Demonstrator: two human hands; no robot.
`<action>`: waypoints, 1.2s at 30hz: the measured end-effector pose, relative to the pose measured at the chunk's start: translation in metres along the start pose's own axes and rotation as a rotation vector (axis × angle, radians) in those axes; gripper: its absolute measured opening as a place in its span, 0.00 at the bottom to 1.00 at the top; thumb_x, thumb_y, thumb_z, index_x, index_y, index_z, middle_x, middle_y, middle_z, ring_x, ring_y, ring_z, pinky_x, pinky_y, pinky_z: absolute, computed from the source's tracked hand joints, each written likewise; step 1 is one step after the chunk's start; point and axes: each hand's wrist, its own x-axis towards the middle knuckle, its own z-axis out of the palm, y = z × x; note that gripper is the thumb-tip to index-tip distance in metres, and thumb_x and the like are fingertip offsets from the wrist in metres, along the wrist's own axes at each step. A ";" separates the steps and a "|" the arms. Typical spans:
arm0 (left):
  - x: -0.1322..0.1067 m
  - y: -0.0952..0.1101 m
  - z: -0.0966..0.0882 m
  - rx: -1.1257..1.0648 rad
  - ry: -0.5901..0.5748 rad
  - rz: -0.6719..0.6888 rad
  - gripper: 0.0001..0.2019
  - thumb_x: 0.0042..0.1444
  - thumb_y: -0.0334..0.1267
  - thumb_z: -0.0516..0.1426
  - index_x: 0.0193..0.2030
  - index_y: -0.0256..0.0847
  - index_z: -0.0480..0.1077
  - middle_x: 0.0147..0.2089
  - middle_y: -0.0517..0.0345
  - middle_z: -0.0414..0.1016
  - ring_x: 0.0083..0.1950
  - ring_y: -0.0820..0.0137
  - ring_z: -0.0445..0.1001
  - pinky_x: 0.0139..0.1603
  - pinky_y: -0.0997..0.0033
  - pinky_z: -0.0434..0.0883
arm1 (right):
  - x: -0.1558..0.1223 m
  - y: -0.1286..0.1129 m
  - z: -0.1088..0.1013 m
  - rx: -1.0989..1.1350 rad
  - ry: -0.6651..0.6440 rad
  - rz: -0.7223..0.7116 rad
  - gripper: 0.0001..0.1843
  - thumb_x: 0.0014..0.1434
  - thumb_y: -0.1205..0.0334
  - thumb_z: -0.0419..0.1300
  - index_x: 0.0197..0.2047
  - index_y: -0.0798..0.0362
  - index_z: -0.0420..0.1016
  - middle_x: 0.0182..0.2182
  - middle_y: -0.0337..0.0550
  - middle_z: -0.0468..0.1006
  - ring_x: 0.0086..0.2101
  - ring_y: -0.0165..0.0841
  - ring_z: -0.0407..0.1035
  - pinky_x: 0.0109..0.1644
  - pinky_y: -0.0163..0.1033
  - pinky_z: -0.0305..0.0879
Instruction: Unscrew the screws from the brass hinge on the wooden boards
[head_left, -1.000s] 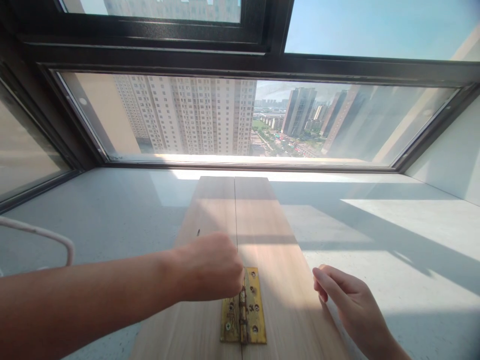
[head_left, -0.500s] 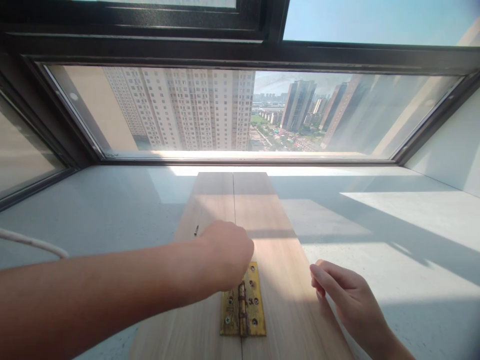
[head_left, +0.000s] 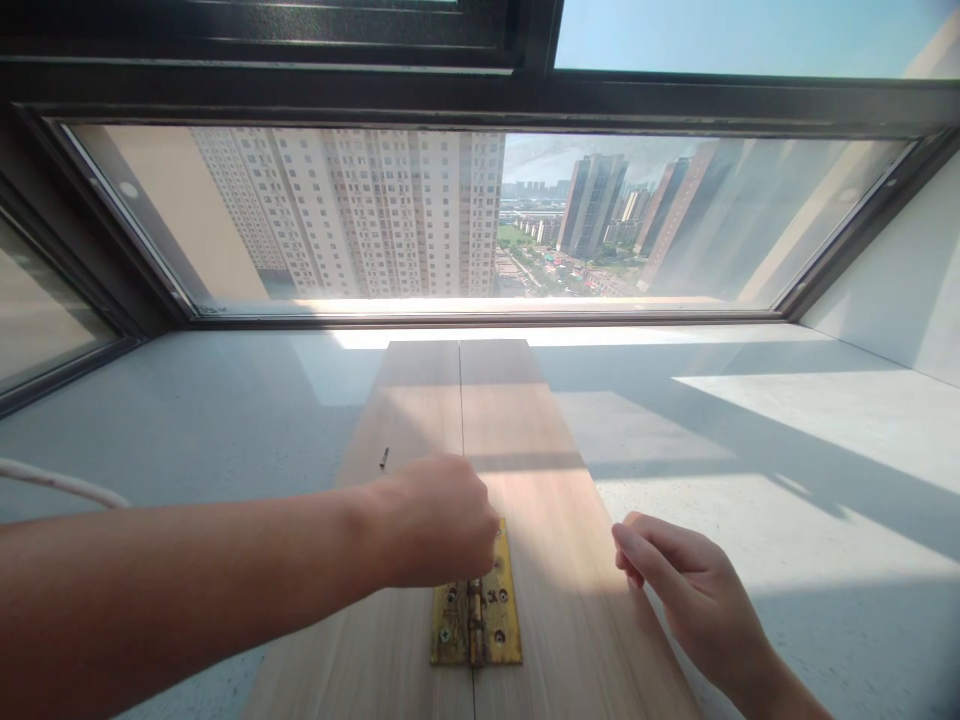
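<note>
The curled left hand (head_left: 431, 520) rests over the top of the yellow brass butt hinge (head_left: 477, 607) that spans the seam of the 2 pale wooden boards (head_left: 525, 480); whether its fingers pinch anything cannot be told. The right hand (head_left: 694, 595), loosely curled and empty, steadies the right board's edge. By the look of it the hinge is being screwed down, which calls for the small dark screw (head_left: 383, 458) lying farther off on the left board.

No legible text or labels anywhere.

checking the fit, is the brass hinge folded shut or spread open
Spread open: both leaves of the brass hinge lie flat across the seam of the boards.
</note>
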 end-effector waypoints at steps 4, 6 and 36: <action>0.008 0.004 -0.004 -0.182 -0.099 -0.204 0.10 0.39 0.18 0.58 0.21 0.37 0.73 0.19 0.53 0.71 0.24 0.64 0.72 0.21 0.71 0.64 | 0.000 0.001 0.000 0.007 0.006 0.012 0.23 0.63 0.49 0.51 0.19 0.51 0.63 0.19 0.37 0.64 0.23 0.31 0.61 0.29 0.38 0.57; 0.010 0.001 -0.009 -0.306 -0.179 -0.344 0.08 0.40 0.21 0.58 0.24 0.36 0.75 0.23 0.49 0.73 0.26 0.61 0.74 0.23 0.69 0.67 | 0.000 0.000 0.000 0.008 0.000 0.014 0.23 0.63 0.49 0.51 0.19 0.51 0.63 0.19 0.37 0.63 0.23 0.31 0.60 0.29 0.38 0.56; 0.000 0.007 0.004 -0.190 -0.053 -0.257 0.08 0.42 0.20 0.55 0.23 0.36 0.70 0.24 0.53 0.72 0.23 0.64 0.72 0.17 0.72 0.61 | -0.005 -0.010 0.003 -0.004 -0.021 -0.054 0.22 0.64 0.53 0.51 0.20 0.52 0.63 0.19 0.35 0.66 0.22 0.30 0.61 0.29 0.37 0.55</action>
